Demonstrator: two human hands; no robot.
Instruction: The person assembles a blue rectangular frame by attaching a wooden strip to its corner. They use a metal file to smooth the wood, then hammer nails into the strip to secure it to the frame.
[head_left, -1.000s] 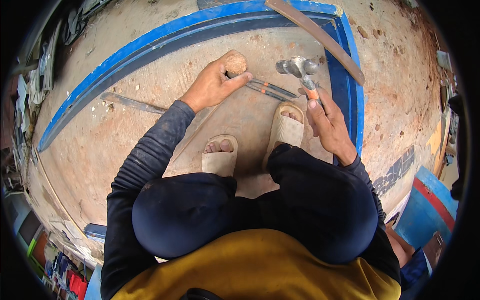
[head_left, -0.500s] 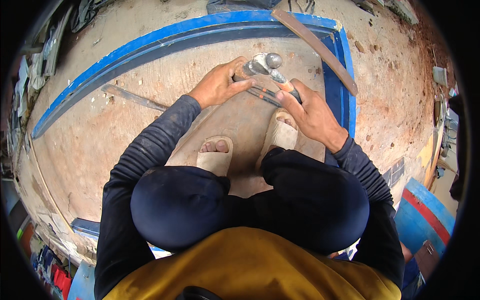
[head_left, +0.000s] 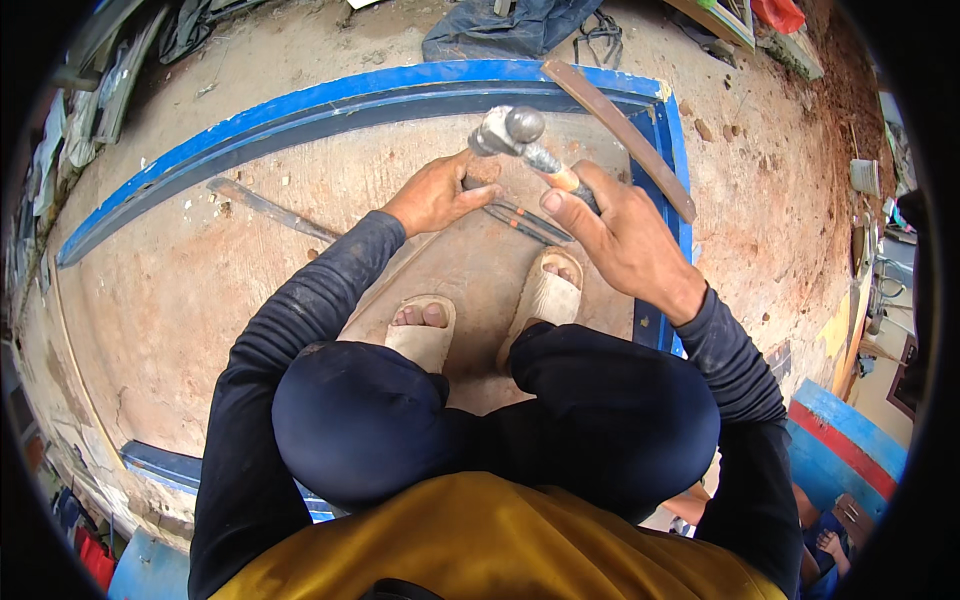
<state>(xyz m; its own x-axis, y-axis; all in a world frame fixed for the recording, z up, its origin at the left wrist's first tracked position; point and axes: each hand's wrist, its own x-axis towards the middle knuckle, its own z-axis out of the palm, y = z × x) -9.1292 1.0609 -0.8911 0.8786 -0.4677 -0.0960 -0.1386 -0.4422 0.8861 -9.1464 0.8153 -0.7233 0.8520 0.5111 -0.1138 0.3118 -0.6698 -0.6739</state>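
My right hand (head_left: 640,235) is wrapped round the handle of a ball-peen hammer (head_left: 524,126), thumb along the shaft. Its grey metal head is raised just above my left hand. With my left hand (head_left: 435,195) I grip a short, dark, round piece with a worn brown end (head_left: 481,172); its lower part is hidden, so its kind is unclear. The hammer head looks apart from that end. Just beyond my sandalled feet, two thin dark rods with orange bands (head_left: 528,222) lie close together.
A blue frame (head_left: 300,105) lies round me on the concrete floor. A brown wooden strip (head_left: 620,135) crosses its far right corner. To the left lies a flat bar (head_left: 270,208). Dark sheeting (head_left: 500,30) is beyond; a blue board with a red stripe (head_left: 845,440) stands lower right, near another person.
The hammer has lifted slightly and moved left, off the piece in my left hand, baring its brown end. The view has shifted, showing more of the far ground.
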